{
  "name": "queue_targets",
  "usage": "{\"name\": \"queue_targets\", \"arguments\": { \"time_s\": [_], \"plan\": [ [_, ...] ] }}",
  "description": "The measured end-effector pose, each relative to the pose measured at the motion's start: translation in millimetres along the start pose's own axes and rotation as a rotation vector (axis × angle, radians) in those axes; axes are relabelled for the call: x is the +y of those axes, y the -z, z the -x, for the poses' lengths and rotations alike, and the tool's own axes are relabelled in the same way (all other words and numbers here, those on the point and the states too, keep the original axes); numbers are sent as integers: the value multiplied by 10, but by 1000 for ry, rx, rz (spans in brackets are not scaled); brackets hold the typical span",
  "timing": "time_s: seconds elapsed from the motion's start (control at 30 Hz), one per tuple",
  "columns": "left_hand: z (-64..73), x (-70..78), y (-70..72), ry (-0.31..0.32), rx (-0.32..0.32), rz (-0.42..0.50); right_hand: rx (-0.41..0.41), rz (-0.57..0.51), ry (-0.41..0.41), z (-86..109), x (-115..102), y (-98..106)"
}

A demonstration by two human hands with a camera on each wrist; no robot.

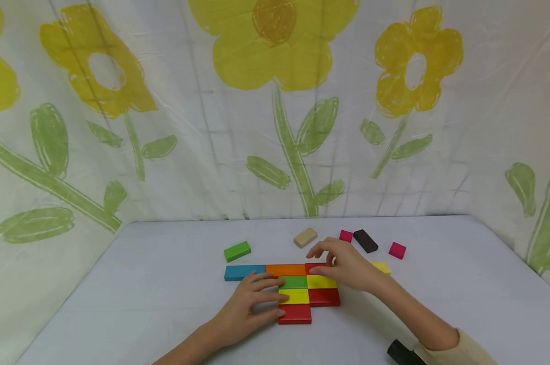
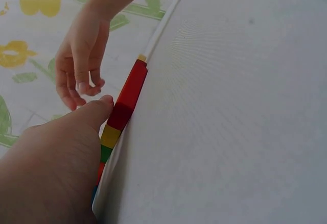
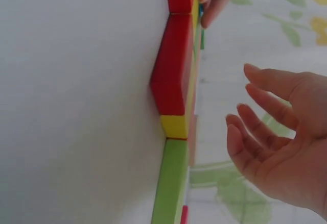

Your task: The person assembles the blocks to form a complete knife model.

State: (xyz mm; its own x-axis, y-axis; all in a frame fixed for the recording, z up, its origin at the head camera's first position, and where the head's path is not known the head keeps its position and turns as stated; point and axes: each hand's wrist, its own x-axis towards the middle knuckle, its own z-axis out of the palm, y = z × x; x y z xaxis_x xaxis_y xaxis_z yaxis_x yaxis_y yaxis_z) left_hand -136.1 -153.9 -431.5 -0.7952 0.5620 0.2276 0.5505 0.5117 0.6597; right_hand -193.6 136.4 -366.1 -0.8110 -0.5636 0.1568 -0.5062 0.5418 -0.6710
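Observation:
Flat coloured blocks lie together on the white table: a blue block (image 1: 245, 273), an orange block (image 1: 286, 269) and a red block (image 1: 313, 268) in the far row. Below come a green block (image 1: 295, 282), yellow blocks (image 1: 321, 282) and red blocks (image 1: 325, 297), narrowing to a nearest red block (image 1: 295, 314). My left hand (image 1: 254, 309) rests fingers and thumb along their left side, fingers extended. Over the far row's right part, my right hand (image 1: 343, 263) hovers with loosely bent fingers and nothing between them, seen raised beside the blocks in the right wrist view.
Loose blocks lie behind: bright green (image 1: 237, 251), beige (image 1: 305, 237), dark brown (image 1: 365, 241) and small pink ones (image 1: 397, 250). A yellowish block (image 1: 381, 267) shows past my right wrist. A flower-painted curtain (image 1: 275, 152) hangs behind the table.

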Motion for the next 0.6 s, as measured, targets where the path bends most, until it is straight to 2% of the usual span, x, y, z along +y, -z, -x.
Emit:
{"name": "queue_targets", "arguments": {
  "time_s": [0.17, 0.33, 0.6],
  "plan": [
    [2, -11, -14, -30, 18, 3, -18, -8, 45, -247, 10, -36],
    [2, -14, -19, -26, 8, 13, -56, -2, 53, -493, 4, -89],
    [0, -7, -15, -33, 16, 9, -101, -11, 115, -851, -85, -184]
  ]
}}
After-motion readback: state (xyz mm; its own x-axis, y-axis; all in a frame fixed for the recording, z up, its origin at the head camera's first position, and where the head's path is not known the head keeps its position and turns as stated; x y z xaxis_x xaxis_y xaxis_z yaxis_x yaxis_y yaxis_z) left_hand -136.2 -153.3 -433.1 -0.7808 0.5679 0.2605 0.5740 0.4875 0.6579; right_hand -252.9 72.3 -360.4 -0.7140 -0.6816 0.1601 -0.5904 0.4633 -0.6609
